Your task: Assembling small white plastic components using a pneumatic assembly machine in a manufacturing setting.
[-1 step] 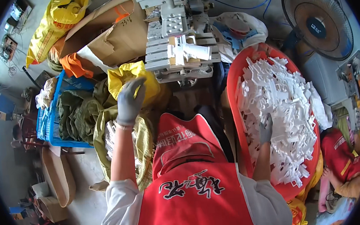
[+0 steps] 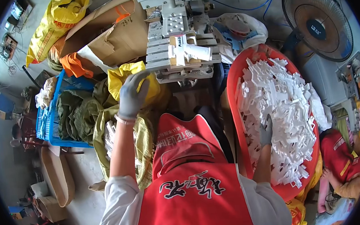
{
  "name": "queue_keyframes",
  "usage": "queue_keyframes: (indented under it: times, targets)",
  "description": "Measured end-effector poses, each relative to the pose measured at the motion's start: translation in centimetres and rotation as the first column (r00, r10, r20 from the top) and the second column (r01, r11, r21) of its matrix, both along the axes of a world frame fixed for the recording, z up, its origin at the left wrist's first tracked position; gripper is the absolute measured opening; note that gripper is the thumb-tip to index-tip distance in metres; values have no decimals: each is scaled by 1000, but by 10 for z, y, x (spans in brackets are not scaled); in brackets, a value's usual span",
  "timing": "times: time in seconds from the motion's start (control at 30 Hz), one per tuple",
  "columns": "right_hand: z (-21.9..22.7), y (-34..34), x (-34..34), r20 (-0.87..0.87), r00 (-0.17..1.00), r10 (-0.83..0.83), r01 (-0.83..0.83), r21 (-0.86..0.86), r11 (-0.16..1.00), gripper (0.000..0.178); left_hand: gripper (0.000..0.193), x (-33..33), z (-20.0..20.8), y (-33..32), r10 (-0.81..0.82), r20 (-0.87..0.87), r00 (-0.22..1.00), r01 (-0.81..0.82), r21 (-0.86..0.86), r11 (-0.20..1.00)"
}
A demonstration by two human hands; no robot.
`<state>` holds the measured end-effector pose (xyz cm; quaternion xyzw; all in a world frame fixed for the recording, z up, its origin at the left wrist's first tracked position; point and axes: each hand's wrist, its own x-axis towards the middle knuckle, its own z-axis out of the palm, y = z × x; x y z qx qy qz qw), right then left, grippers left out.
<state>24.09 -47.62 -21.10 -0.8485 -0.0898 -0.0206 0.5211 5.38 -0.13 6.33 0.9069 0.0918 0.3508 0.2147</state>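
Currently I see the left hand (image 2: 134,95) half open, thumb apart from its gently bent fingers, nothing visible in its grasp, just in front of a yellow bag (image 2: 116,81) in my view. Over on the right, the right hand (image 2: 266,131) touches the heaped white pieces (image 2: 287,108) in the red tub (image 2: 233,95), its thumb and fingers slightly parted; I can't tell whether it grips one. Both hands wear grey gloves.

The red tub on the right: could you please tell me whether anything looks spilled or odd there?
Nothing clearly stands out: white angular parts lie jumbled but heaped inside the red tub, the gloved right hand among them; no definite spill shows.
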Motion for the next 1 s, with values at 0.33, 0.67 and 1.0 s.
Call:
queue_keyframes:
  times: [0.33,0.67,1.0]
  targets:
    - [144,76,10,-46,958,282,-248,362,899,46,31,104,20,24,-275,-190,942,242,-178,954]
    - [277,273,43,556,500,664,-675,-231,701,45,26,10,-26,56,121,202,972,-56,-299,953]
    - [290,274,44,474,353,807,-446,-672,591,44,23,-158,-112,51,441,-29,897,-409,-433,803]
